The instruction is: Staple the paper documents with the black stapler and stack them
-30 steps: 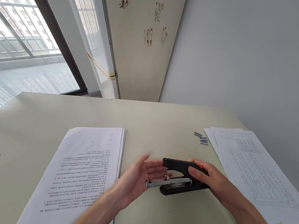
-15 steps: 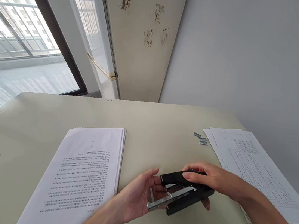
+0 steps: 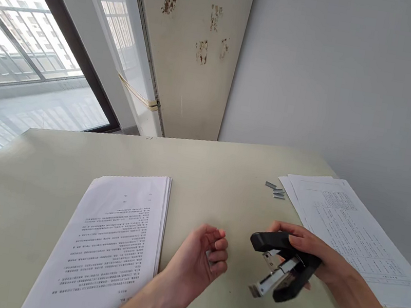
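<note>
A black stapler (image 3: 301, 273) is in my right hand (image 3: 302, 245), which grips it at its back end. Its top arm is lifted away from the base, and the metal staple channel (image 3: 279, 277) sticks out between them, pointing down and left. My left hand (image 3: 202, 257) is apart from the stapler, to its left, palm turned up with the fingers curled in. A small greyish patch shows between thumb and fingers; whether it is a held piece or the table behind, I cannot tell.
Several strips of staples (image 3: 275, 190) lie on the table (image 3: 221, 177) beyond my right hand. A stack of printed paper (image 3: 109, 243) lies at left, its edge close to my left wrist. More printed sheets (image 3: 349, 234) lie at right, by the wall.
The stapler has moved right in my right hand, away from my left hand, and its channel has swung downward. My left hand's fingers have gone from spread under the channel to curled.
</note>
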Demonstrator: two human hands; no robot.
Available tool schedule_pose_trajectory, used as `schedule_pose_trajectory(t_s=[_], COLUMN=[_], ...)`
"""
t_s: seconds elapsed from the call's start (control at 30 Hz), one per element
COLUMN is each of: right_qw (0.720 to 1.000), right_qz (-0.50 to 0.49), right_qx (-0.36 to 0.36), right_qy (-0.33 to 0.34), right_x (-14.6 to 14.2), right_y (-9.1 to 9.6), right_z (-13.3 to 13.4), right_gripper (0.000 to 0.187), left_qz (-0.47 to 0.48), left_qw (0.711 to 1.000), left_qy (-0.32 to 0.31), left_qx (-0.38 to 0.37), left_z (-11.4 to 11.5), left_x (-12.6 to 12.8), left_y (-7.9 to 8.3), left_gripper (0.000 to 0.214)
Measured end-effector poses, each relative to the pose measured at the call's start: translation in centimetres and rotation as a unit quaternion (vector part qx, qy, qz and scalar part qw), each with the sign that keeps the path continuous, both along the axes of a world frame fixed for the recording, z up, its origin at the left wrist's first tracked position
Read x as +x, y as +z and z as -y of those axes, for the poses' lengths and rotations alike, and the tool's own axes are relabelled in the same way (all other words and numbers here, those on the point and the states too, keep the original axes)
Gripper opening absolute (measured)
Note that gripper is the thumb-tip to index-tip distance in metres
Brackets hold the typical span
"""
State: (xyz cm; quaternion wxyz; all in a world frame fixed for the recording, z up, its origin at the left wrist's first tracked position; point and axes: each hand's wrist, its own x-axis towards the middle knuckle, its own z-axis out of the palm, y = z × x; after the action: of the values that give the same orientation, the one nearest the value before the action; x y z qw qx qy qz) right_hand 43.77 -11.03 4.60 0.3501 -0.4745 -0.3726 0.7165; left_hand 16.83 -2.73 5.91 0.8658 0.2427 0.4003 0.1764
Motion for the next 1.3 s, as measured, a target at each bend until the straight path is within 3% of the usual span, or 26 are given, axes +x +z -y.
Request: schedule_pose_trajectory(t_s=[0.1, 0.2, 0.33, 0.43, 0.6, 0.73, 0.83, 0.97, 1.1, 1.3], right_qw=[1.000, 0.998, 0.981, 0.968, 0.967, 0.964, 0.965, 0.967, 0.967, 0.965], right_qz=[0.005, 0.047, 0.149, 0.198, 0.203, 0.209, 0.203, 0.199, 0.202, 0.208], right_qx=[0.011, 0.044, 0.123, 0.142, 0.131, 0.135, 0.137, 0.134, 0.135, 0.130], right_qy=[-0.016, -0.014, 0.029, 0.056, 0.081, 0.089, 0.089, 0.084, 0.083, 0.089], right_x=[1.0, 1.8, 2.3, 2.4, 2.0, 1.6, 1.5, 1.5, 1.4, 1.3], right_y=[-1.3, -1.4, -0.3, 0.0, -0.4, -0.3, -0.3, -0.3, -0.5, -0.5], right_z=[0.8, 1.0, 0.8, 0.8, 0.4, 0.0, -0.1, 0.0, -0.1, -0.2], right_gripper=[0.056, 0.057, 0.053, 0.047, 0.045, 0.043, 0.043, 0.042, 0.041, 0.041], left_qz=[-0.041, -0.103, -0.176, -0.213, -0.245, -0.259, -0.257, -0.236, -0.213, -0.164], left_qw=[0.990, 0.943, 0.812, 0.700, 0.540, 0.458, 0.420, 0.394, 0.394, 0.418], left_qy=[-0.021, -0.051, -0.137, -0.207, -0.274, -0.275, -0.264, -0.249, -0.235, -0.215], left_qx=[0.137, 0.312, 0.539, 0.649, 0.757, 0.805, 0.830, 0.853, 0.863, 0.867], left_z=[-1.8, -3.8, -6.1, -7.2, -8.2, -8.3, -8.3, -8.4, -8.7, -9.5], left_x=[2.1, 5.2, 9.9, 13.2, 17.5, 19.8, 20.7, 21.0, 21.0, 20.7], left_y=[0.3, 0.4, -0.4, -1.7, -3.7, -4.5, -4.9, -5.6, -6.2, -6.8], left_gripper=[0.011, 0.022, 0.014, 0.019, 0.039, 0.039, 0.038, 0.031, 0.028, 0.037])
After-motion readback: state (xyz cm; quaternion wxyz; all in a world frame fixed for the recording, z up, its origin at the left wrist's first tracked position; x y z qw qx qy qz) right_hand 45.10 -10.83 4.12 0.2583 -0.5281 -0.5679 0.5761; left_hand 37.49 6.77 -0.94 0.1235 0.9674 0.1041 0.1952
